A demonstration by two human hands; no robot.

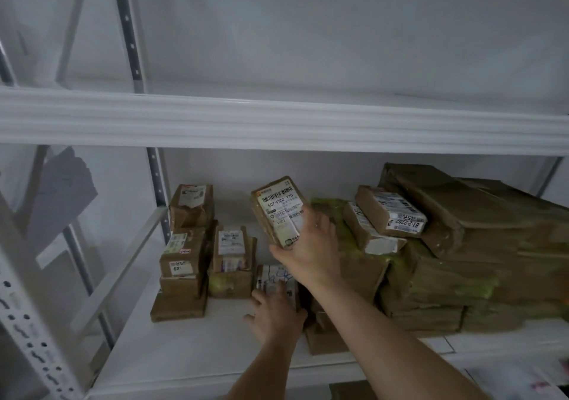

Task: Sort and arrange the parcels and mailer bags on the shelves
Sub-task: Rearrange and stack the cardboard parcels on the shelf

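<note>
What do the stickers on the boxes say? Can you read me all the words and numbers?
"507-P802 T70" and "P802": label of the small parcel that the right hand holds up.
"81-7-2202", upside down: label of the box atop the right-hand pile.
"60", rest cut off: label of a box in the left stack.
All other labels and fine print: too small or blurred to read.

Head cam, single view, close to shelving.
Looks forward, slightly down along both forearms; left hand (275, 313) low centre, right hand (311, 245) just above it.
</note>
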